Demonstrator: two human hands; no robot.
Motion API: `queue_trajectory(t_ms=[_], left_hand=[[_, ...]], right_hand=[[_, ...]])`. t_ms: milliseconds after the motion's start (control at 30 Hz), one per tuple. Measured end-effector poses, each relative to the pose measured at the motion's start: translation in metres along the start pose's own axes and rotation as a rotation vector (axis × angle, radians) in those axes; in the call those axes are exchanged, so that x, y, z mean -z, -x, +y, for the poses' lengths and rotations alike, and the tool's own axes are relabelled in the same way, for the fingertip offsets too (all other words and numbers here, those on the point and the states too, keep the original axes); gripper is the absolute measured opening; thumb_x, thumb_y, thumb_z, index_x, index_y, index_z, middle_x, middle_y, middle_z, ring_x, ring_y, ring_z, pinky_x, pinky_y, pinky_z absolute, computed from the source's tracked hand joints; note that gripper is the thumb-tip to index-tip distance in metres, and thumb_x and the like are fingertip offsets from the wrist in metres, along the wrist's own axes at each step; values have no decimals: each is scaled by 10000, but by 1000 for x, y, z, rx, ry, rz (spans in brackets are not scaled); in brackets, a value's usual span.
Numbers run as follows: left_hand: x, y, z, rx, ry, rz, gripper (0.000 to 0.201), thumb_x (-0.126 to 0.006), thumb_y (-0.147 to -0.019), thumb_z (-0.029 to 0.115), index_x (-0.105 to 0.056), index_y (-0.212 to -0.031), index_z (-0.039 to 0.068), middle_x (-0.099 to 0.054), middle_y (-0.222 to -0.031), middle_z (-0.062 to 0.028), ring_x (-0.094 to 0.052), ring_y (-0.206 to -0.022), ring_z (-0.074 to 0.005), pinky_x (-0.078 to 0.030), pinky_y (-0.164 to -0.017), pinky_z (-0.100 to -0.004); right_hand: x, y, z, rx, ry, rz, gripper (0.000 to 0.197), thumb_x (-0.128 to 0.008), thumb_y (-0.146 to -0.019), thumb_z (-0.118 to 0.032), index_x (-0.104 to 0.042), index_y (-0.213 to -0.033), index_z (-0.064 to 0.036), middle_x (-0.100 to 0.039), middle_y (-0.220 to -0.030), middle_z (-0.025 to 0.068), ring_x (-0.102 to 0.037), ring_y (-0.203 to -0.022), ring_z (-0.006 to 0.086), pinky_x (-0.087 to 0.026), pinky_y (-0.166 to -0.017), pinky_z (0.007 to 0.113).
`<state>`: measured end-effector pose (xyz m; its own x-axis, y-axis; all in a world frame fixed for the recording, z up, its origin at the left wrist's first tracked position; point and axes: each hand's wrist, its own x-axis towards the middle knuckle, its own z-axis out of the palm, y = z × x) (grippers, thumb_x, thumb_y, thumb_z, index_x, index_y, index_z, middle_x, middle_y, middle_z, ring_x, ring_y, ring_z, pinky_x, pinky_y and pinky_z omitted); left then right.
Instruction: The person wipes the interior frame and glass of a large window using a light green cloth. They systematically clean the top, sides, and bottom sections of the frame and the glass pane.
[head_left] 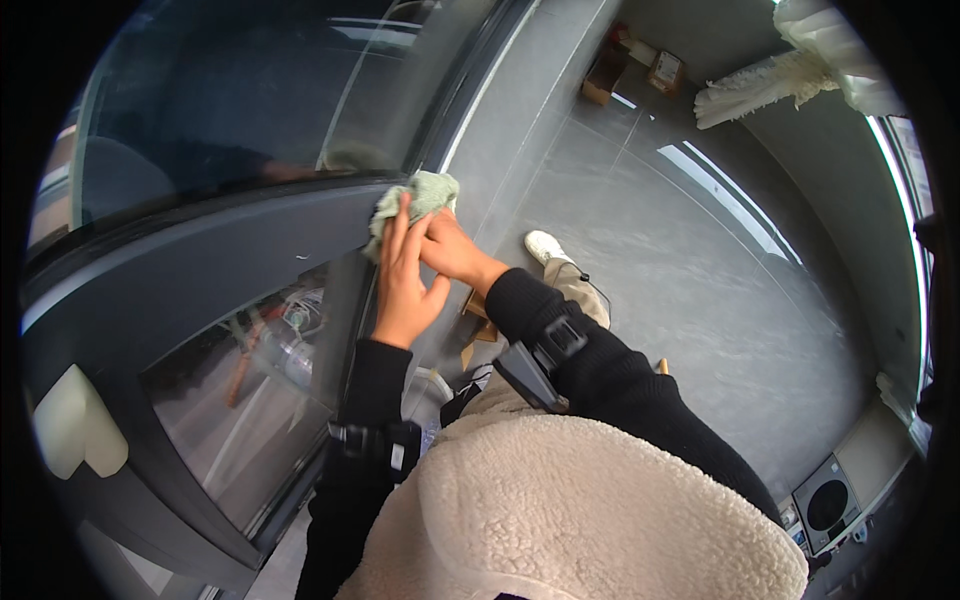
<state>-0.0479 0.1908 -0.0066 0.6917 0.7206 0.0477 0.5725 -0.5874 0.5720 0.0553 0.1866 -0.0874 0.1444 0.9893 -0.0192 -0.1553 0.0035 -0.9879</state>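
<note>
A pale green cloth lies bunched at the corner of the dark grey window frame. My right hand is closed on the cloth, its fingers partly hidden behind my left hand. Stretched out, the fingers of my left hand lie against the cloth's left side, close beside the right hand. The left thumb points toward my right wrist. Dark glass fills the upper pane above the frame's bar.
A lower glass pane shows clutter behind it. A cream corner piece sits on the frame. Cardboard boxes, white plastic sheeting and a front-loading washing machine stand around the grey tiled floor.
</note>
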Motion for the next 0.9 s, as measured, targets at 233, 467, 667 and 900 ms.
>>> queue_trajectory(t_ms=[233,467,667,900], left_hand=[[21,32,16,56,-62,128,580,-654,-758,43,-534,-1323,-7,-462,-1435,-241,-442,-1330,-421,-350,-1102,-474],[43,36,11,-109,-247,379,482,-668,-821,141,-580,-1267,-21,-460,-1408,-307,-481,-1283,-459,-370,-1065,-530],[-1,-11,5,411,329,-63,576,-625,-799,-8,-516,-1364,20,-453,-1440,-252,-446,-1338,-390,-382,-1084,-412],[81,33,38,-228,-260,565,555,-629,-848,168,-504,-1337,-61,-466,-1365,-285,-474,-1257,-451,-350,-1070,-515]], right_hand=[[-19,22,-16,215,122,58,434,-593,-817,-309,-611,-1169,-56,-596,-1164,249,-531,-1075,455,-429,-910,505],[-25,4,-54,485,67,-37,435,-587,-848,-301,-569,-1215,-68,-527,-1296,204,-450,-1203,447,-326,-1059,500],[4,-1,-4,-114,-173,-53,391,-552,-887,-310,-622,-1158,-37,-613,-1188,218,-547,-1110,401,-424,-976,461],[-44,2,-124,558,29,124,360,-616,-800,-302,-645,-1029,-26,-598,-962,204,-528,-925,408,-418,-819,483]])
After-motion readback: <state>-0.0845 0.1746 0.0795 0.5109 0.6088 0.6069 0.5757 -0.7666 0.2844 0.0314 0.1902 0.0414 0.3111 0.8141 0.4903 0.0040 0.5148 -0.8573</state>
